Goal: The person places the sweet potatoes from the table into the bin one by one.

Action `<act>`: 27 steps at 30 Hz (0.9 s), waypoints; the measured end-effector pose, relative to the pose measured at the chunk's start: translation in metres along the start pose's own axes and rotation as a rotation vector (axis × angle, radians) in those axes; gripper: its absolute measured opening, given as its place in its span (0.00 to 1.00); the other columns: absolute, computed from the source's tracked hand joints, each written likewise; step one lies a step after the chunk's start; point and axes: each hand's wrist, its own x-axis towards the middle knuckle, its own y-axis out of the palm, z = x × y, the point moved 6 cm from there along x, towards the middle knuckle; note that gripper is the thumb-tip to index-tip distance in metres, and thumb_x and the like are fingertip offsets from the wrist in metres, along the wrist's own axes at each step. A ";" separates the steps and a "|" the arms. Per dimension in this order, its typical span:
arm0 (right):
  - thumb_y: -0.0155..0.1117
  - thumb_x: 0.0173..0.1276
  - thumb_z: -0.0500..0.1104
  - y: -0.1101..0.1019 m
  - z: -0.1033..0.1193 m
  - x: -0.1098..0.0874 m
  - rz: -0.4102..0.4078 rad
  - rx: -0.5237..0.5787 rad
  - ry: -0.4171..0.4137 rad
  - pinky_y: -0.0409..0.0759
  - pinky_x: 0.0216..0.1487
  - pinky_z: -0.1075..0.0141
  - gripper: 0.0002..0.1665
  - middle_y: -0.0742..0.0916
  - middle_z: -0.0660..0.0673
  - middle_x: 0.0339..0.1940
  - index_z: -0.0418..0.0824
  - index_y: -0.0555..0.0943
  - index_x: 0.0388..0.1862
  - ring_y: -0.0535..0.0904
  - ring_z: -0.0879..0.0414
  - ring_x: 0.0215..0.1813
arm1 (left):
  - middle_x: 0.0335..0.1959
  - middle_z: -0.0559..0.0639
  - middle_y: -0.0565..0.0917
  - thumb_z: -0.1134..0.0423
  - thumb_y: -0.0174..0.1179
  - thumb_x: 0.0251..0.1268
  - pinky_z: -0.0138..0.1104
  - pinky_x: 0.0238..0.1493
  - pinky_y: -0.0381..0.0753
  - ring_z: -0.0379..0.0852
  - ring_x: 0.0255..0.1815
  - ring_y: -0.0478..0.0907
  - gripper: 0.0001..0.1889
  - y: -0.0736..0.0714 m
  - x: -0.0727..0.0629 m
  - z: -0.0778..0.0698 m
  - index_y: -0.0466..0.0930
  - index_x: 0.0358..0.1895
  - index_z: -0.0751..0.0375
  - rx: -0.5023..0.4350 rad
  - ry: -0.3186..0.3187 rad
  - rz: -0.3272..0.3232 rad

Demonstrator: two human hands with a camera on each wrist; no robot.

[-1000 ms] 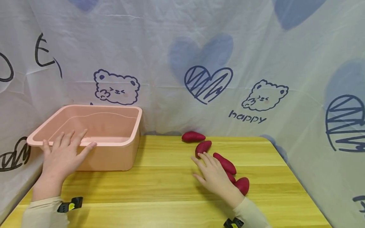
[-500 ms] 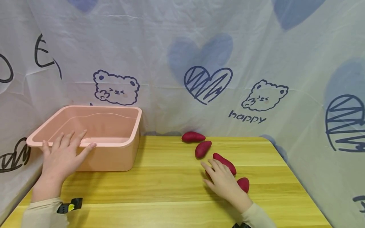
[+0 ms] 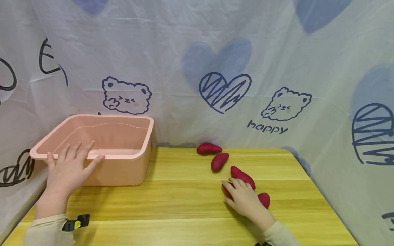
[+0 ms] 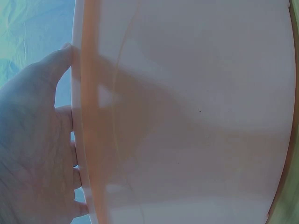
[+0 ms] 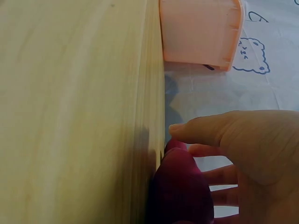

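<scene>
My left hand (image 3: 66, 172) rests on the near rim of a pink plastic bin (image 3: 140, 171), fingers reaching over the edge and thumb lying along it. The left wrist view shows that thumb and the fingertips at the rim, beside the bin's outer wall (image 4: 201, 93). My right hand (image 3: 246, 200) is spread over a dark red sweet potato (image 3: 227, 188), partly hidden below the fingers. In the right wrist view the fingers extend along the far side of the sweet potato (image 5: 182, 191), with the thumb (image 5: 201, 129) held apart from it.
Two sweet potatoes lie toward the table's back edge, one (image 3: 209, 148) behind the other (image 3: 220, 162). Another sweet potato (image 3: 243, 177) lies just beyond my right hand, and one more (image 3: 264, 200) beside its wrist. A printed curtain (image 3: 175, 112) hangs behind the wooden table (image 3: 172, 212).
My right hand has moved right and toward me, away from the middle sweet potato, and come down over a nearer one. The left hand stays on the bin rim.
</scene>
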 end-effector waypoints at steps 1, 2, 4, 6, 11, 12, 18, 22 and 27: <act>0.69 0.63 0.51 0.001 0.000 0.000 0.004 -0.001 0.001 0.76 0.56 0.42 0.31 0.79 0.36 0.60 0.44 0.75 0.64 0.75 0.40 0.62 | 0.72 0.71 0.58 0.32 0.40 0.70 0.74 0.66 0.25 0.75 0.72 0.47 0.39 0.000 0.000 0.000 0.50 0.78 0.46 -0.001 0.000 0.001; 0.69 0.63 0.51 0.002 0.000 -0.001 0.007 -0.002 0.003 0.76 0.56 0.42 0.32 0.79 0.36 0.60 0.44 0.75 0.64 0.75 0.40 0.61 | 0.72 0.71 0.58 0.32 0.40 0.70 0.74 0.66 0.24 0.75 0.72 0.47 0.39 0.000 0.000 0.000 0.50 0.78 0.46 -0.003 -0.001 0.002; 0.69 0.63 0.52 0.002 0.000 -0.001 0.011 -0.006 0.005 0.76 0.55 0.42 0.32 0.80 0.36 0.60 0.44 0.75 0.64 0.76 0.40 0.61 | 0.72 0.71 0.58 0.31 0.40 0.70 0.74 0.66 0.24 0.75 0.73 0.46 0.39 0.001 0.000 0.000 0.50 0.78 0.46 -0.005 -0.003 0.005; 0.69 0.63 0.51 0.003 0.000 -0.001 0.011 -0.006 0.003 0.76 0.55 0.43 0.32 0.80 0.37 0.59 0.44 0.74 0.64 0.76 0.41 0.60 | 0.72 0.71 0.58 0.31 0.40 0.70 0.74 0.66 0.24 0.75 0.73 0.46 0.39 0.001 -0.001 0.001 0.50 0.78 0.46 -0.006 -0.005 0.007; 0.71 0.62 0.50 0.001 0.001 -0.002 -0.002 -0.015 -0.016 0.76 0.53 0.44 0.33 0.80 0.38 0.57 0.44 0.74 0.64 0.77 0.41 0.59 | 0.72 0.71 0.58 0.31 0.40 0.70 0.74 0.66 0.24 0.75 0.72 0.46 0.39 0.001 -0.001 0.001 0.50 0.78 0.46 -0.005 -0.006 0.005; 0.72 0.61 0.49 0.001 0.001 -0.002 -0.005 -0.019 -0.021 0.76 0.53 0.44 0.33 0.80 0.38 0.57 0.44 0.74 0.64 0.77 0.41 0.58 | 0.72 0.71 0.58 0.31 0.40 0.70 0.74 0.66 0.24 0.75 0.72 0.46 0.39 0.001 -0.001 0.001 0.50 0.78 0.46 -0.005 -0.006 0.005; 0.73 0.58 0.40 0.002 0.001 -0.002 -0.031 -0.028 -0.052 0.77 0.50 0.45 0.33 0.81 0.38 0.55 0.44 0.75 0.64 0.79 0.41 0.56 | 0.72 0.71 0.59 0.31 0.40 0.70 0.74 0.66 0.24 0.75 0.72 0.47 0.39 0.001 0.000 0.000 0.50 0.78 0.46 0.002 -0.008 0.006; 0.71 0.58 0.36 0.002 0.002 -0.003 -0.067 -0.037 -0.087 0.78 0.46 0.47 0.30 0.82 0.40 0.52 0.43 0.77 0.62 0.80 0.42 0.53 | 0.72 0.71 0.59 0.31 0.40 0.70 0.74 0.66 0.25 0.75 0.72 0.47 0.39 0.001 0.000 0.000 0.51 0.77 0.46 0.003 -0.007 0.004; 0.72 0.56 0.36 0.003 0.003 -0.003 -0.094 -0.058 -0.117 0.79 0.44 0.49 0.30 0.83 0.41 0.51 0.44 0.78 0.60 0.81 0.44 0.51 | 0.72 0.71 0.59 0.31 0.40 0.70 0.74 0.66 0.25 0.75 0.72 0.47 0.39 0.002 0.000 0.000 0.51 0.77 0.47 0.003 -0.007 0.004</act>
